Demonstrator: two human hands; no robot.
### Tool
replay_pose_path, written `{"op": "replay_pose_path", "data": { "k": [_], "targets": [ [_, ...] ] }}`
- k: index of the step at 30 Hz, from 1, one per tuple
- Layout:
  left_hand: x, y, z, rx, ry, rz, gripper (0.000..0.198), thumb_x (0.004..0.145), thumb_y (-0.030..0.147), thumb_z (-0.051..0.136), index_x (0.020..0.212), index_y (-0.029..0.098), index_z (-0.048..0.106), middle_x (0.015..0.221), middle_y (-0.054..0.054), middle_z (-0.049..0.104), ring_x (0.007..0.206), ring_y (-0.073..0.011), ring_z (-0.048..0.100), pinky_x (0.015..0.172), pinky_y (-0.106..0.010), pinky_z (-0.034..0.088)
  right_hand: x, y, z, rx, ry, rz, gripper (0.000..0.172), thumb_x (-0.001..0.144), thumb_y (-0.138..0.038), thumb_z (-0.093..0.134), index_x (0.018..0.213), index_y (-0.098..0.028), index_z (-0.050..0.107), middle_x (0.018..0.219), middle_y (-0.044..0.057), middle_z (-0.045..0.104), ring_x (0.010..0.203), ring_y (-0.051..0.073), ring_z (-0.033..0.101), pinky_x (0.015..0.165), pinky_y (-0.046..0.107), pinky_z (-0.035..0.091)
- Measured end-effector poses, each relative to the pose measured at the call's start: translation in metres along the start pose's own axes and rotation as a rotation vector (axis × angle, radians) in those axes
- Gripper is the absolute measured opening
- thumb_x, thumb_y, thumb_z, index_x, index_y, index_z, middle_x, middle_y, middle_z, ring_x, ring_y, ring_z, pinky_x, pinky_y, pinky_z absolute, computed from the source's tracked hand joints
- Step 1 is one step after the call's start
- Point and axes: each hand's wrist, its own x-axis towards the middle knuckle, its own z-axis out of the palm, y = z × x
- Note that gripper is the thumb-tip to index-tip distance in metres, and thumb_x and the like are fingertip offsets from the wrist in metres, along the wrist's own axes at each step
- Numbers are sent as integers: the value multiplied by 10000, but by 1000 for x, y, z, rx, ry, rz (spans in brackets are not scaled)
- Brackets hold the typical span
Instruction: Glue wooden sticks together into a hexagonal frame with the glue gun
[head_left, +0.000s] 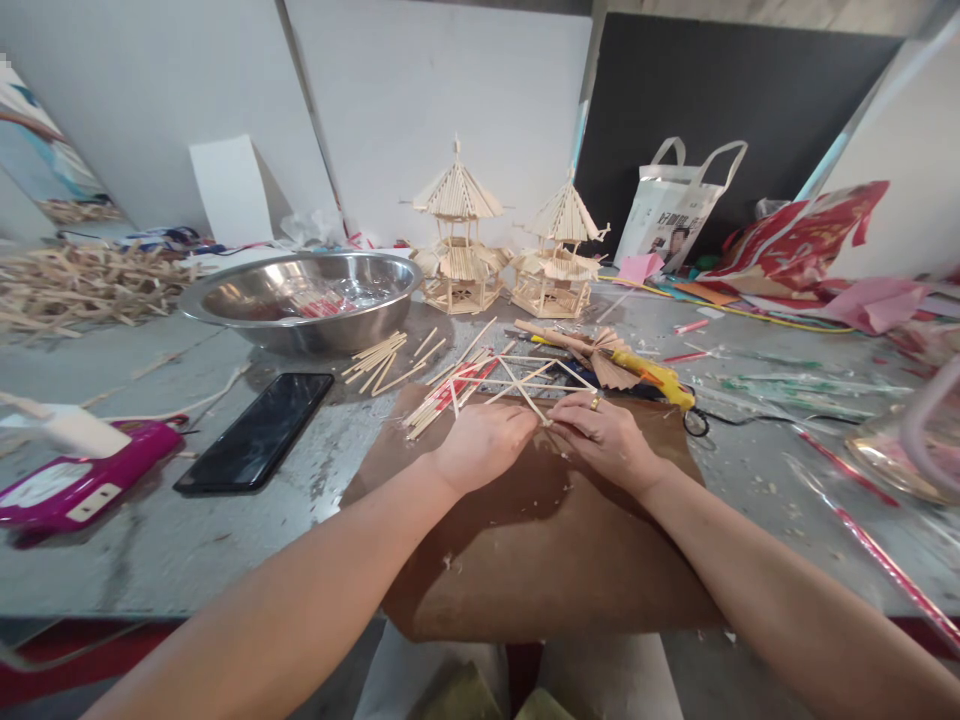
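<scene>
Head view: a pale, star-shaped stick frame (529,385) lies at twelve o'clock of my left hand (484,440) and right hand (604,435), whose curled fingers pinch its near corner.

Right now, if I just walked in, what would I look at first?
Two little stick pagodas stand side by side at the back, right of a shiny steel bowl. Up close, the left hand and right hand meet on a flat stick frame over a brown board.

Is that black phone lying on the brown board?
No, the phone lies on the grey table, to the left of the brown board and apart from it.
</scene>
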Motion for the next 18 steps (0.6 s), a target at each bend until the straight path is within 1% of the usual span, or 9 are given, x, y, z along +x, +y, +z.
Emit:
{"op": "replay_pose_path", "data": {
  "k": [10, 18],
  "targets": [
    [1, 0, -1, -7, 1, 0, 203, 809, 166, 373, 770, 150, 571, 706, -19, 634, 660, -123, 584, 566, -224, 419, 1, -2, -1, -5, 4, 4, 147, 785, -198, 482, 832, -166, 618, 811, 64, 625, 750, 120, 577, 688, 221, 465],
    [2, 1, -2, 17, 3, -14, 200, 805, 175, 379, 756, 156, 572, 708, -9, 641, 652, -123, 586, 556, -228, 404, 1, -1, -1, -1, -18, 19, 154, 795, -211, 467, 845, -182, 610, 822, 62, 626, 770, 123, 576, 699, 231, 465]
  ]
}}
